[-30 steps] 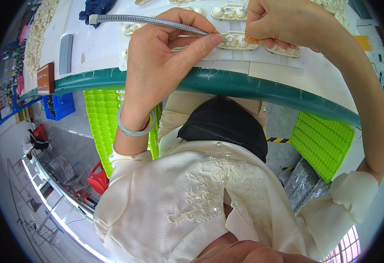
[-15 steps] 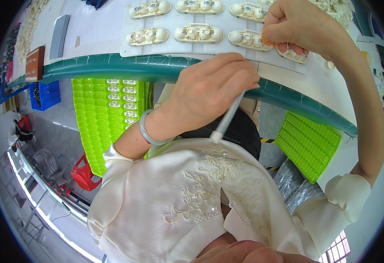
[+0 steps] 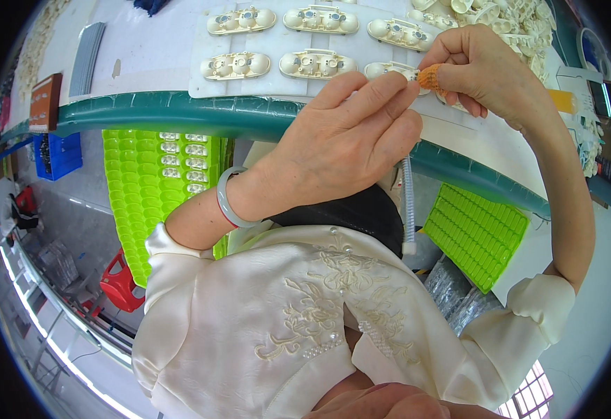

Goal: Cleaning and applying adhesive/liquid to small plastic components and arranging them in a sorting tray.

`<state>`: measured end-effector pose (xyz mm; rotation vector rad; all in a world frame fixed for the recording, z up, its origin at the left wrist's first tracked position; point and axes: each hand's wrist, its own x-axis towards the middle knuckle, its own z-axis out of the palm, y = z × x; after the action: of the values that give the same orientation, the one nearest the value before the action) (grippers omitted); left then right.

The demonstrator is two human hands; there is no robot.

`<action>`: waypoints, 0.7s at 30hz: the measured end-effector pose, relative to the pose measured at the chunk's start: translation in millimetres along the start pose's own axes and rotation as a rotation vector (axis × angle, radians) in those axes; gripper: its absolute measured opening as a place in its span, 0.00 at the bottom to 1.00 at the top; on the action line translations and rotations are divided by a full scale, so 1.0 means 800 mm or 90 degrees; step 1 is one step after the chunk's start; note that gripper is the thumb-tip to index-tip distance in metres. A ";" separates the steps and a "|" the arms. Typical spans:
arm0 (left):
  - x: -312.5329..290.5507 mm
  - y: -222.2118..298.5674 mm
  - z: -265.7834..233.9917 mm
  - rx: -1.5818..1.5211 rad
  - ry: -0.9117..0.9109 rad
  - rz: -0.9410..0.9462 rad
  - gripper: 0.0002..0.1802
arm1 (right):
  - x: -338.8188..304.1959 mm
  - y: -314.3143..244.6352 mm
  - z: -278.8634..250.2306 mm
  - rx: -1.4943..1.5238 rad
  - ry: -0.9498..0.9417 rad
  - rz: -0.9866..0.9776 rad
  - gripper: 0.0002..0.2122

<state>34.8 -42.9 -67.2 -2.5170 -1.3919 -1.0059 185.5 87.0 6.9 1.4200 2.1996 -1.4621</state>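
Note:
My left hand (image 3: 361, 133) is closed, with a pale ribbed rod (image 3: 408, 206) sticking out below its fingers toward my lap. Its fingertips meet those of my right hand (image 3: 476, 77) just above the front row of cream plastic housings. An orange finger cot (image 3: 431, 78) covers one fingertip of my right hand, which is pinched; anything between the fingertips is hidden. Partly behind the hands lies one cream housing (image 3: 389, 69). Left of it in the same row are a second housing (image 3: 317, 64) and a third housing (image 3: 235, 65), each with round domes.
The housings lie on a white board (image 3: 197, 80) on a table with a green padded edge (image 3: 180, 112). Loose cream parts (image 3: 522, 28) are heaped at the far right. Bright green trays (image 3: 134, 195) stand below the edge at left, and another green tray (image 3: 476, 230) at right.
My left hand has moved up and right to meet my right hand. The ribbed rod has swung from slanting to nearly upright. My right hand has come slightly down, its orange-covered fingertip now showing more.

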 end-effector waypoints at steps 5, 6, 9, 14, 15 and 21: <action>0.006 0.007 -0.005 0.004 -0.055 -0.003 0.12 | -0.002 0.001 0.001 -0.001 0.003 -0.010 0.05; 0.007 0.008 -0.007 0.000 -0.069 -0.006 0.13 | -0.002 0.000 0.001 -0.005 0.000 -0.010 0.05; 0.008 0.016 -0.002 0.022 -0.059 -0.036 0.13 | -0.002 0.002 0.002 -0.004 0.002 -0.019 0.05; 0.014 0.022 -0.009 0.097 -0.118 -0.028 0.13 | -0.004 0.007 0.005 0.002 0.012 -0.045 0.05; 0.015 0.022 -0.010 0.127 -0.147 0.000 0.13 | -0.005 0.008 0.005 0.006 0.019 -0.051 0.05; 0.010 0.021 -0.008 0.081 -0.094 -0.010 0.12 | -0.002 0.006 0.005 0.009 0.005 -0.047 0.04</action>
<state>47.5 -49.3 -54.3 -2.5345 -1.4663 -0.7214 188.6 83.8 2.7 1.3652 2.2735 -1.5007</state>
